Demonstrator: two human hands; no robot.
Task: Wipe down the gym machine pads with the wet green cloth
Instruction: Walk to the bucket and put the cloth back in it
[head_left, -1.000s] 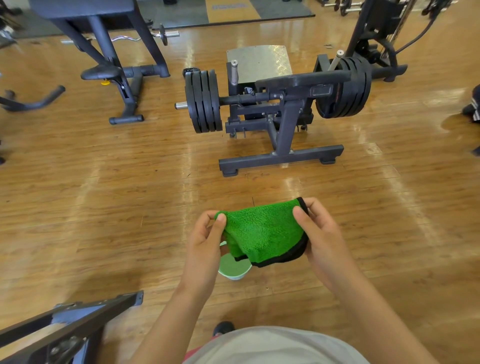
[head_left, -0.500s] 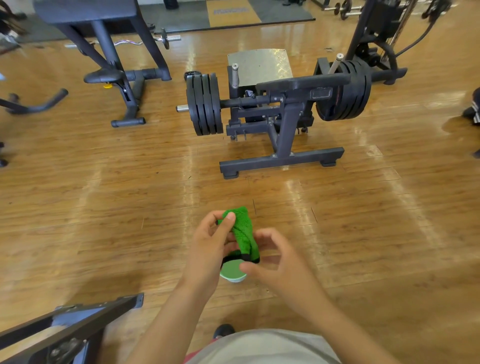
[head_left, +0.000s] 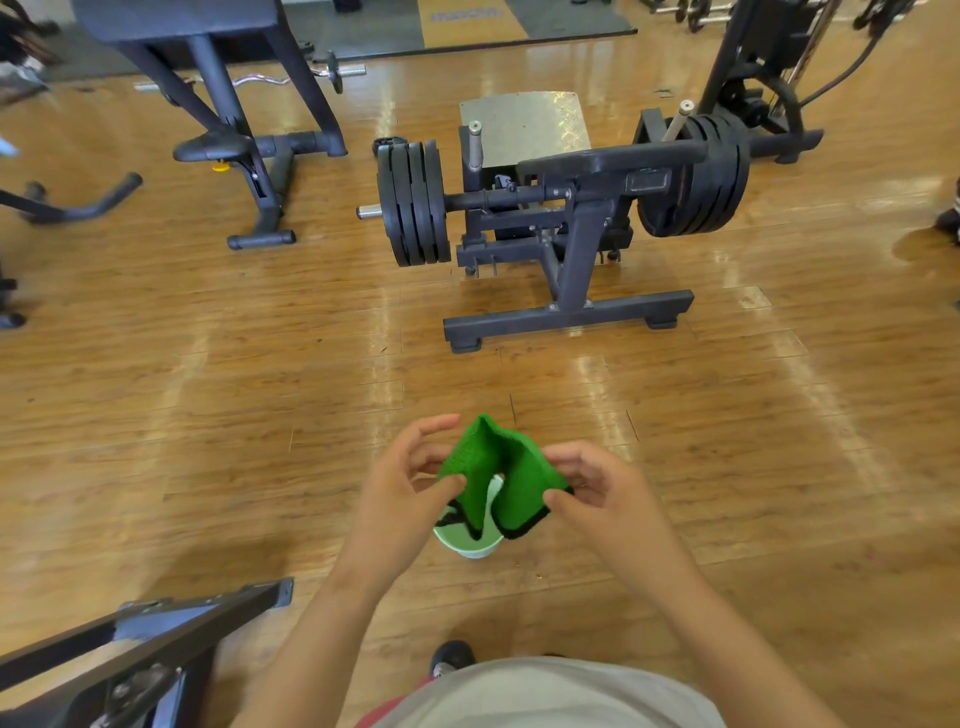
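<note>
The green cloth (head_left: 498, 470) with a black hem is folded into a peak and held in the air between both hands. My left hand (head_left: 410, 483) pinches its left edge with thumb and fingers. My right hand (head_left: 597, 493) pinches its right corner. Directly under the cloth a small pale green bowl (head_left: 470, 543) stands on the wooden floor. Ahead stands a black plate-loaded gym machine (head_left: 566, 223) with a long dark pad (head_left: 613, 156) on top.
Black weight plates (head_left: 413, 202) hang on both sides of the machine. A second black frame with a small seat (head_left: 213, 145) is at the back left. A dark metal frame (head_left: 156, 629) crosses the bottom left. My shoe (head_left: 449, 657) shows below.
The cloth was stretched flat between both hands, then bunched in the left hand; now it is folded over and both hands pinch it above the bowl.
</note>
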